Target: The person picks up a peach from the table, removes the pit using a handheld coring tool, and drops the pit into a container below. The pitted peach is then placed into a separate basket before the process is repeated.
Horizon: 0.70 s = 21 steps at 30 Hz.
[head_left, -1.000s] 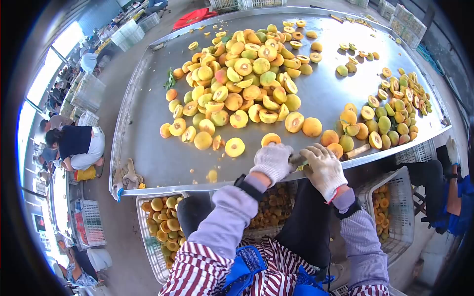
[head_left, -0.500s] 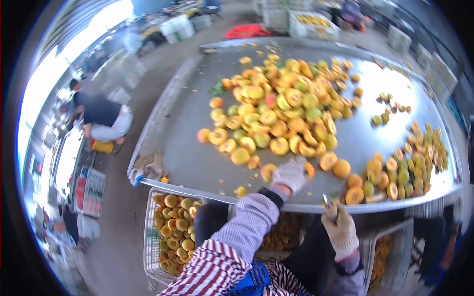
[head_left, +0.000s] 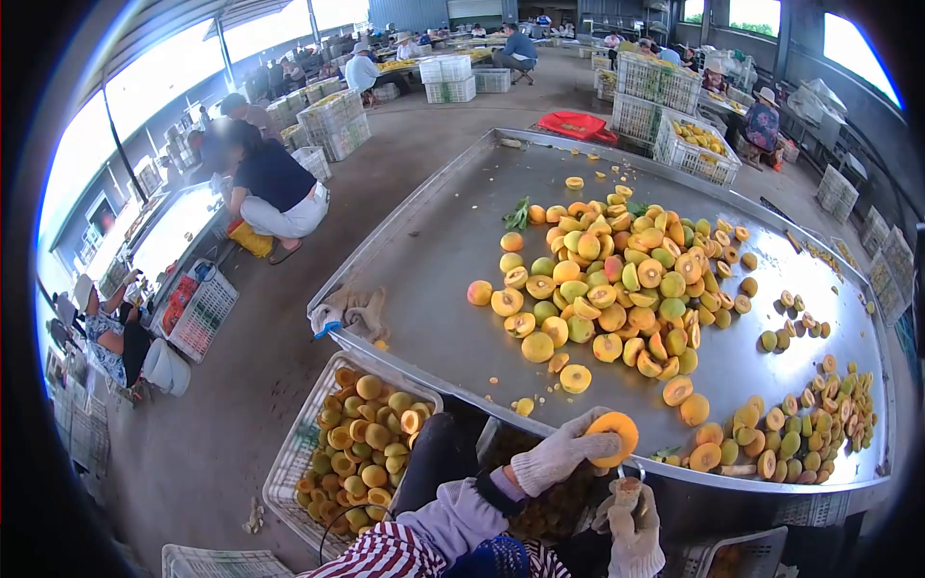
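My left hand, in a pale knitted glove, pinches a halved orange fruit above the near edge of the metal table. Close by on the right, my gloved right hand is wrapped round the handle of a small tool with a curved metal tip. That tip is just below the fruit. A large pile of whole and halved fruit lies mid-table. Smaller, greener fruit is heaped at the near right.
A crate of fruit halves stands below the table's near left edge. Spare gloves lie on the left corner. A person crouches at the left. Stacked crates and a red bag are beyond the table.
The view has tilted up and shows more of the hall. My left hand has lifted from the tabletop with a fruit half and moved close to the tool in my right hand.
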Available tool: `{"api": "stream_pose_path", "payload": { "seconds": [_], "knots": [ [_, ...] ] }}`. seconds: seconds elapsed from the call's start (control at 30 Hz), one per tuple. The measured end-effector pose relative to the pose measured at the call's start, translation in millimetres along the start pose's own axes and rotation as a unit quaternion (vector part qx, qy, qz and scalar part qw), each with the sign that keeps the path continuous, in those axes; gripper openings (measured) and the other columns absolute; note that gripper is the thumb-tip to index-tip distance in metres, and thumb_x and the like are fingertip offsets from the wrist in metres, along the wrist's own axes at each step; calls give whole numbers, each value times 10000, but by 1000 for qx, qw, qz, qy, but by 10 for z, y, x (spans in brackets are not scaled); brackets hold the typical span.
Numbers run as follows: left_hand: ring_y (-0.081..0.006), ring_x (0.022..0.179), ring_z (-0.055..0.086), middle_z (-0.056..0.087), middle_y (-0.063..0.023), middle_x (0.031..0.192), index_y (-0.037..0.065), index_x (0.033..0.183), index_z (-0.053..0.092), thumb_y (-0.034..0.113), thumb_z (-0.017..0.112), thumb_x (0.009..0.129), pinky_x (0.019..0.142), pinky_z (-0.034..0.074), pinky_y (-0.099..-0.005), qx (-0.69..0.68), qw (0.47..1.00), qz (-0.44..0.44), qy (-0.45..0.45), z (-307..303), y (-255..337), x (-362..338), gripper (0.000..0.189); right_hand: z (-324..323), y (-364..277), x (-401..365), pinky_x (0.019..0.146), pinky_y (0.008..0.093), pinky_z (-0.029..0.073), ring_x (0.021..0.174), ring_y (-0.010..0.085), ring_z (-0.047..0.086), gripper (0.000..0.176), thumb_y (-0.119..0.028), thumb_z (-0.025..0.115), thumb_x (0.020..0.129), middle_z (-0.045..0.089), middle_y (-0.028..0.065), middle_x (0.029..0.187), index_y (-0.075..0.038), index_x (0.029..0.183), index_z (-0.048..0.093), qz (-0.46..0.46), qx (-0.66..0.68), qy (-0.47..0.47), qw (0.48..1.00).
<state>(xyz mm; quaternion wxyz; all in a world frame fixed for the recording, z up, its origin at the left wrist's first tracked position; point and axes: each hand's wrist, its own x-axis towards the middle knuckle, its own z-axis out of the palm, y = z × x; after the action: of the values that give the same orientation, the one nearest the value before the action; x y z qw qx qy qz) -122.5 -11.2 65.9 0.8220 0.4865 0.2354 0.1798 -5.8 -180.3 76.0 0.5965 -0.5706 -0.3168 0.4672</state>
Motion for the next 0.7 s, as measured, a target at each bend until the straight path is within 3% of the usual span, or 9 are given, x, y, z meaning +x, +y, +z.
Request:
{"api": "stream_pose_path", "payload": {
  "seconds": [0.07, 0.13, 0.17, 0.23, 0.3, 0.37, 0.43, 0.47, 0.7],
  "knots": [
    [-220, 1076, 632, 592, -115, 1278, 62, 1339, 511, 147, 682, 887, 961, 513, -360, -239, 958, 156, 0, 58, -131, -175, 491, 238, -233, -69, 575, 240, 456, 616, 103, 552, 386, -195, 619, 873, 623, 62, 763, 15, 1185, 534, 9, -41, -10, 999],
    [-231, 1120, 616, 581, -160, 1307, 55, 1400, 456, 159, 642, 921, 981, 508, -369, -228, 963, 136, 49, 154, 99, -414, 524, 285, -187, -116, 586, 240, 441, 608, 96, 526, 355, -163, 595, 881, 609, 46, 757, 22, 1177, 533, 32, -85, -21, 996],
    [-227, 1183, 590, 589, -167, 1310, 64, 1440, 426, 153, 618, 960, 1014, 483, -351, -217, 967, 124, 48, 140, 165, -501, 524, 313, -246, -172, 684, 286, 509, 713, 130, 616, 376, -145, 661, 884, 659, 66, 833, 11, 1215, 574, 61, -101, -9, 993],
    [-237, 1188, 589, 584, -194, 1310, 57, 1476, 380, 206, 597, 994, 1016, 479, -353, -186, 971, 112, 96, 185, 203, -621, 549, 385, -277, -226, 693, 302, 524, 724, 162, 660, 389, -172, 690, 876, 685, 119, 840, 17, 1200, 584, 20, -167, 5, 986],
    [-247, 1222, 568, 538, -208, 1366, 21, 1514, 320, 401, 544, 1021, 1044, 457, -362, -235, 962, 134, 38, 103, 59, -641, 661, 445, -452, -256, 685, 313, 535, 724, 207, 692, 403, -199, 715, 865, 693, 170, 844, 21, 1181, 597, -10, -257, 0, 966],
    [-311, 1110, 637, 557, -223, 1322, 34, 1477, 373, 514, 573, 971, 943, 540, -424, -208, 965, 132, 86, 113, -16, -658, 726, 471, -443, -270, 619, 331, 535, 654, 269, 690, 375, -192, 717, 856, 683, 175, 798, 12, 1151, 609, -68, -291, 9, 954],
    [-285, 1158, 610, 542, -217, 1355, 4, 1491, 340, 514, 520, 997, 1004, 489, -402, -156, 976, 133, 76, 105, -53, -723, 732, 496, -477, -305, 611, 339, 534, 665, 274, 697, 348, -196, 707, 861, 676, 173, 765, 7, 1127, 611, -81, -330, 19, 940],
    [-259, 1205, 583, 526, -211, 1388, -25, 1505, 307, 513, 468, 1023, 1065, 439, -380, -101, 982, 145, 67, 101, -54, -746, 741, 509, -511, -327, 611, 339, 534, 665, 274, 697, 348, -196, 707, 861, 676, 173, 765, 7, 1127, 611, -76, -330, 24, 941],
    [-208, 1107, 612, 626, -161, 1229, -13, 1427, 439, 609, 411, 1007, 1011, 470, -344, -33, 989, 125, 67, 154, 29, -914, 751, 532, -518, -431, 630, 342, 537, 674, 279, 700, 354, -223, 682, 883, 667, 175, 745, -32, 1171, 604, 22, -289, -12, 957]
  ]
}}
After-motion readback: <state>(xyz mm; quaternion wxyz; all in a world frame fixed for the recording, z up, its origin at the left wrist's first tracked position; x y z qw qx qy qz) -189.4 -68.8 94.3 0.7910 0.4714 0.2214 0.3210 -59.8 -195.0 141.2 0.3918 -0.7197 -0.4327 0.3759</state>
